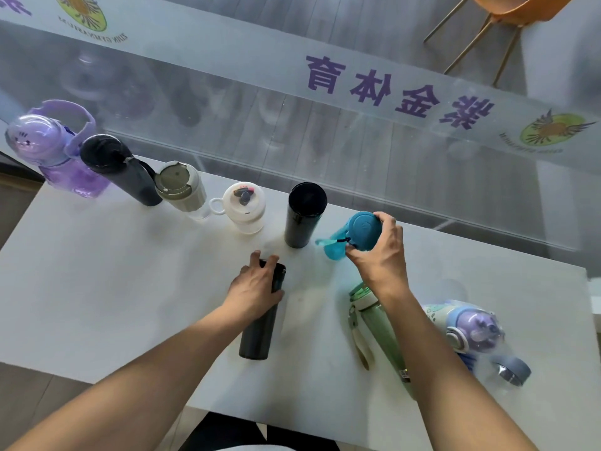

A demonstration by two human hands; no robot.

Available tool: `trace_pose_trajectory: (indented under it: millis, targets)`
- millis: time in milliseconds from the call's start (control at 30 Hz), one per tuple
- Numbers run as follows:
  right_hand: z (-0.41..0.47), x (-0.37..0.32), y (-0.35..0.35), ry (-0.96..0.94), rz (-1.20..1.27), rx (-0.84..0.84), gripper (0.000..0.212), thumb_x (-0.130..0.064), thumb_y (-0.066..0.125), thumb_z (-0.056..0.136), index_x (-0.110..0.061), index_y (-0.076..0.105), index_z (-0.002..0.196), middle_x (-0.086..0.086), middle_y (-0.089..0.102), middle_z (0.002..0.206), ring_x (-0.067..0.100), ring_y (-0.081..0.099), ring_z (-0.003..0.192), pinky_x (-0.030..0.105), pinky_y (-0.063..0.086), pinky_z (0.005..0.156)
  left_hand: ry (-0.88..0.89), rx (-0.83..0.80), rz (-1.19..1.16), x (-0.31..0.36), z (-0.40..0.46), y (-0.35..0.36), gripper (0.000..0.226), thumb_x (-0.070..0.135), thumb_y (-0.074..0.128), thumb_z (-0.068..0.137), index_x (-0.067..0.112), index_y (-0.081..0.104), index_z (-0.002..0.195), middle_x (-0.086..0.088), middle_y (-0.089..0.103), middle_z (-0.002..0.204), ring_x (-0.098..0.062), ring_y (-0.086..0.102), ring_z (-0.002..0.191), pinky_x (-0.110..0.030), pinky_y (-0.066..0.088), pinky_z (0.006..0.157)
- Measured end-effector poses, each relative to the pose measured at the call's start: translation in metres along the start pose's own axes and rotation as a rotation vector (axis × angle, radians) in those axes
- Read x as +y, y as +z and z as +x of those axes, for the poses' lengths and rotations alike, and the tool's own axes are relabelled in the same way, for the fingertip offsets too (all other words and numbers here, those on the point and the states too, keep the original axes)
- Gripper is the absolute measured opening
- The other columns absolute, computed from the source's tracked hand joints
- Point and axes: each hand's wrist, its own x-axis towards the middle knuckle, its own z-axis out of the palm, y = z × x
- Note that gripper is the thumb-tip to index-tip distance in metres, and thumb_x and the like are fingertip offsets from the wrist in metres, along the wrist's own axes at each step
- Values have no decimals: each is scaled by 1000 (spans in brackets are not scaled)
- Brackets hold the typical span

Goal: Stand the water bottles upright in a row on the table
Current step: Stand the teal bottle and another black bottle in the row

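Head view: right hand [379, 255] fingers clamped on blue bottle [356, 236] lid, upright by table's [97, 288] far edge; left hand [258, 288] fingers wrapped round lying dark bottle [258, 327], mid-table.

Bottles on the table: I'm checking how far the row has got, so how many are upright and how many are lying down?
Upright: 6, purple, dark grey, beige-lidded, white, black, teal under right hand.
Lying: 4, dark under left hand, green, lilac-lidded, clear.
Total: 10
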Motion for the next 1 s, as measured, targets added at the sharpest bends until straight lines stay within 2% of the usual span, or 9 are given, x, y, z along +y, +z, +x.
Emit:
trace_pose_trajectory:
  millis: [133,333,533,667,800,900,1000]
  targets:
    - [6,-1,3,-28,-26,-6,75,-18,81,72,-26,42,136,1,42,126,12,49,95,22,42,86,22,2,-65,-1,-2,-3,65,39,69,74,27,37,128,-11,36,136,-35,54,105,-44,53,83]
    - [3,3,4,-56,-60,-6,75,-18,80,72,-27,41,135,0,40,125,14,51,95,26,47,89,102,117,-203,1,-21,-16,63,33,69,66,31,38,120,-2,38,122,-31,50,98,-46,54,79]
    - [-2,4,1,-45,-54,1,79,-18,80,73,-25,41,141,3,41,130,17,54,100,30,49,93,189,232,-270,4,-45,-24,77,32,72,71,37,33,138,4,27,134,-28,48,112,-44,53,86]
    - [-2,2,1,-39,-57,-1,80,-17,80,75,-23,40,145,4,42,133,21,57,106,26,45,92,289,356,-320,9,-58,-26,78,22,76,69,31,42,138,4,29,131,-22,52,106,-31,48,92]
    - [-2,3,2,-49,-77,10,81,-18,81,74,-23,41,144,4,43,133,23,59,107,26,45,92,352,401,-327,14,-66,-24,74,19,79,70,26,47,136,2,32,129,-16,50,90,-19,43,87]
    - [-2,3,2,-45,-81,21,79,-19,80,75,-23,41,143,4,44,132,24,60,107,28,47,92,387,412,-313,16,-69,-22,73,17,80,68,23,50,135,0,33,129,-16,51,90,-14,39,87]
    - [-2,2,2,-42,-85,24,78,-18,79,76,-23,41,143,5,44,132,26,60,107,32,49,94,416,421,-312,15,-72,-20,73,18,81,68,22,51,134,0,34,129,-16,52,100,-15,41,91]
